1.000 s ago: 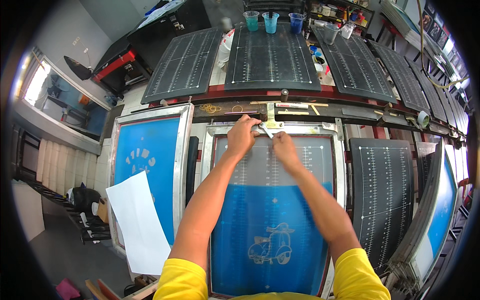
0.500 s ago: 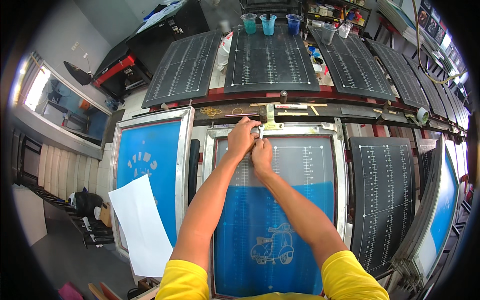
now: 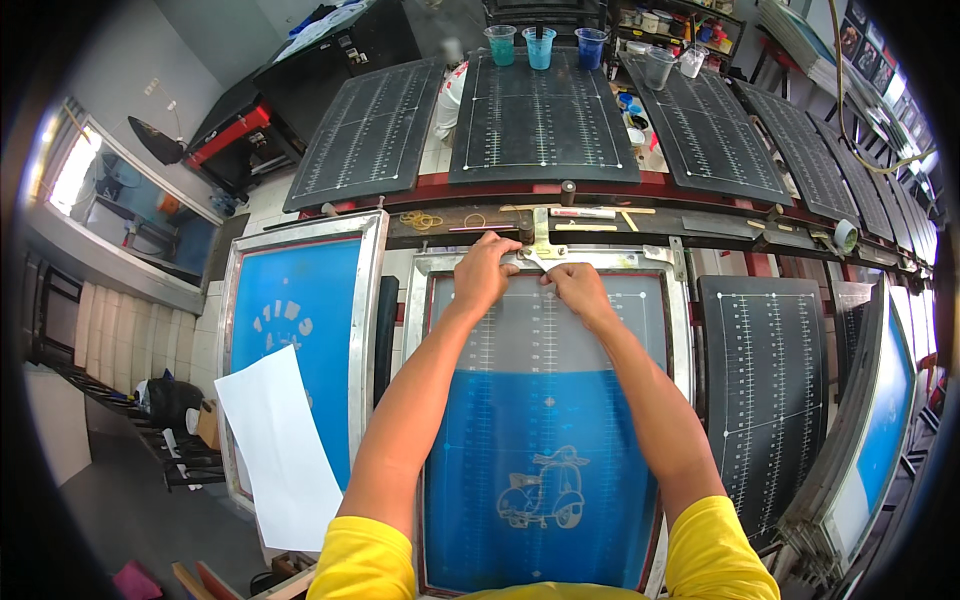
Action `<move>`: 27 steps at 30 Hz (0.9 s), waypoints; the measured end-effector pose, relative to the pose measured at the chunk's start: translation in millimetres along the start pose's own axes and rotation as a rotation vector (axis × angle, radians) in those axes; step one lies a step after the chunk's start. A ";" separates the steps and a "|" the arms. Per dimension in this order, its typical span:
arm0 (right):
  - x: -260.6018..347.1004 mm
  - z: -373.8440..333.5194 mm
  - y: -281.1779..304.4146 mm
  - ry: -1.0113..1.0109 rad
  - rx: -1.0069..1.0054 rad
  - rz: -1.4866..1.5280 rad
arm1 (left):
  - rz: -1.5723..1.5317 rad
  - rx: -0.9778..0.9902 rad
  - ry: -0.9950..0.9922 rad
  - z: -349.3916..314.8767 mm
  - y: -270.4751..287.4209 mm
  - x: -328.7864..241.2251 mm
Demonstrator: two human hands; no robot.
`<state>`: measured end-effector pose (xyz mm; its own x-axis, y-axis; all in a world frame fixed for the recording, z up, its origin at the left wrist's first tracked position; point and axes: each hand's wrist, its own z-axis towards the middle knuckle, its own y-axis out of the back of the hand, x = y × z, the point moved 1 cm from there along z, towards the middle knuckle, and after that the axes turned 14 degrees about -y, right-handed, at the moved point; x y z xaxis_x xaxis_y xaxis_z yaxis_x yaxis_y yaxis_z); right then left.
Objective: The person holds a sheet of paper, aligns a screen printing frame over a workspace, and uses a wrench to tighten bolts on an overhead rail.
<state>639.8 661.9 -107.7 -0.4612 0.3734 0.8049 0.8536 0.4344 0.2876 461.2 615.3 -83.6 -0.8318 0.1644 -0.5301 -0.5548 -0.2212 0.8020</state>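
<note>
In front of me lies a screen-printing frame with a metal rim. Its blue mesh carries a scooter outline. A pale yellowish metal bracket sits at the middle of its far edge. Closed around one end of a small silver wrench is my right hand; the tool's other end reaches the bracket's left side. My left hand is bent with its fingers pinched there, beside the wrench's head. What these fingers grip is hidden.
At left another blue screen has a white paper sheet over it. Black platens line the far side, with cups of coloured ink on one. Rubber bands lie on the dark rail. Stacked frames stand at right.
My right hand has moved outward to the right, swinging the wrench from nearly upright to slanting down to the right. My left hand stays near the bracket.
</note>
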 end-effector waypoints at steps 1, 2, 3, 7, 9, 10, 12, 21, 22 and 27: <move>4.1 -1.6 -2.0 -0.002 -0.005 -0.013 | 0.011 0.001 -0.004 -0.4 0.9 0.5; 6.7 -1.5 -4.0 -0.004 -0.011 -0.026 | 0.022 0.003 -0.009 -1.0 1.8 1.2; 6.2 1.6 -2.7 0.021 -0.021 -0.044 | 0.018 0.002 -0.012 -0.2 1.2 -0.2; 5.9 18.3 6.5 0.102 -0.028 -0.135 | 0.018 -0.014 -0.034 0.1 -2.0 1.3; 13.1 24.8 11.1 0.108 -0.016 -0.197 | 0.024 -0.019 -0.042 -0.4 -2.7 2.9; 18.5 26.5 14.1 0.098 -0.011 -0.232 | 0.025 -0.018 -0.041 -0.4 -2.3 2.5; 29.8 26.9 19.1 0.067 0.008 -0.282 | 0.031 -0.013 -0.035 -0.1 -1.6 2.0; 10.8 21.4 2.2 -0.122 0.108 0.105 | 0.028 -0.022 -0.053 1.4 -6.2 6.3; 8.3 16.3 -8.0 -0.138 0.104 0.172 | 0.020 -0.024 -0.045 -0.2 -5.6 6.7; -2.0 -0.8 -51.9 -0.164 -0.042 0.437 | 0.010 -0.048 -0.049 -3.3 -5.5 11.3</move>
<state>596.6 638.0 -123.8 -0.0852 0.6402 0.7634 0.9838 0.1754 -0.0373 454.8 615.2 -95.0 -0.8363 0.2086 -0.5071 -0.5475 -0.2685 0.7925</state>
